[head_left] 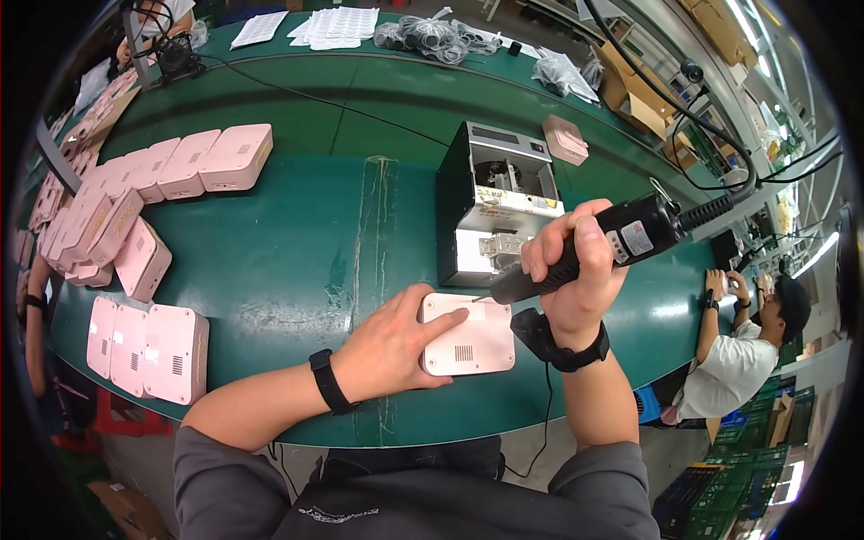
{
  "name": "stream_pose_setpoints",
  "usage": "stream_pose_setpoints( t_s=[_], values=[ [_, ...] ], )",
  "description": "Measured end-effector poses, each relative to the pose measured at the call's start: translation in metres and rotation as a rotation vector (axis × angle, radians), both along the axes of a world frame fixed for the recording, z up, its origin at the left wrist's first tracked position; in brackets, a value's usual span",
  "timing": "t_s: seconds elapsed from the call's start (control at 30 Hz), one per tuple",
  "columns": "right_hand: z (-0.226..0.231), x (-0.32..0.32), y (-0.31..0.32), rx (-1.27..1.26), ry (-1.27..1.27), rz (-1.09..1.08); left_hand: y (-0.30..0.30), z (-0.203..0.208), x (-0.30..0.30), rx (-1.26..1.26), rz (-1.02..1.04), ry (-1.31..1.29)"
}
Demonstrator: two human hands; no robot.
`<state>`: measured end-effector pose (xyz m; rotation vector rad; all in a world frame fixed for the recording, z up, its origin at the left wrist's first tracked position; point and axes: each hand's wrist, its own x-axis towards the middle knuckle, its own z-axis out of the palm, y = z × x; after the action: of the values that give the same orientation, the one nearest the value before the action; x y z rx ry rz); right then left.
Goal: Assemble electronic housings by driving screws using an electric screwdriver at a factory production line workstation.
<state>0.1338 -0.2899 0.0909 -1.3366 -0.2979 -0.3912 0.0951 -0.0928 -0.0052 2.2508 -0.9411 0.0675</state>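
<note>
My left hand (pixel 396 337) grips a pale pink plastic case (pixel 481 346) on the green bench, its thumb and fingers spread over the left side and index finger lying across the top. The case lies flat, with a slotted vent and screw holes in its corners facing up. In my right hand (pixel 580 270) is a black electric screwdriver (pixel 549 274), held tilted with its cable at the upper right. Its thin bit points left over the case's far edge; whether it touches cannot be told. Just beyond stands a black and silver screw feeder (pixel 499 193).
Several more pink cases (pixel 175 351) stand in rows and piles on the left. Another pink case (pixel 565 139) lies behind the feeder. Bagged parts (pixel 436 36) and white sheets (pixel 333 27) lie at the far side. A person (pixel 738 351) works at the right; another person's arm shows at the left.
</note>
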Motion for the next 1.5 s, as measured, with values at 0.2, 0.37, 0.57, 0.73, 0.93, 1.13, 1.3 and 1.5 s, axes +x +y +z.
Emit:
stream_pose_setpoints(
  t_s=[0.2,0.37,0.57,0.73,0.93,1.13,1.3,1.5],
  values=[
    [0.0,0.001,0.0,-0.021,-0.026,-0.015,0.0,0.002,0.0,0.019,-0.007,0.008],
    [0.017,0.001,-0.015,-0.027,-0.11,-0.1,0.001,-0.002,-0.002,0.019,0.003,-0.011],
    [0.033,0.014,-0.027,-0.004,-0.208,-0.157,-0.001,0.0,-0.003,0.019,-0.006,-0.026],
    [0.023,0.018,-0.019,-0.079,-0.114,-0.09,0.0,0.0,-0.003,0.015,-0.003,-0.033],
    [0.025,-0.015,0.008,-0.011,-0.092,0.092,0.002,-0.002,-0.004,-0.004,-0.004,-0.033],
    [0.017,-0.016,0.033,-0.034,-0.086,0.195,0.002,-0.003,-0.003,-0.032,-0.004,-0.022],
    [0.006,-0.011,0.04,-0.074,-0.065,0.245,0.001,-0.004,-0.002,-0.042,-0.009,-0.012],
    [0.002,-0.011,0.044,-0.039,-0.064,0.312,0.002,-0.007,-0.004,-0.049,0.017,-0.031]
  ],
)
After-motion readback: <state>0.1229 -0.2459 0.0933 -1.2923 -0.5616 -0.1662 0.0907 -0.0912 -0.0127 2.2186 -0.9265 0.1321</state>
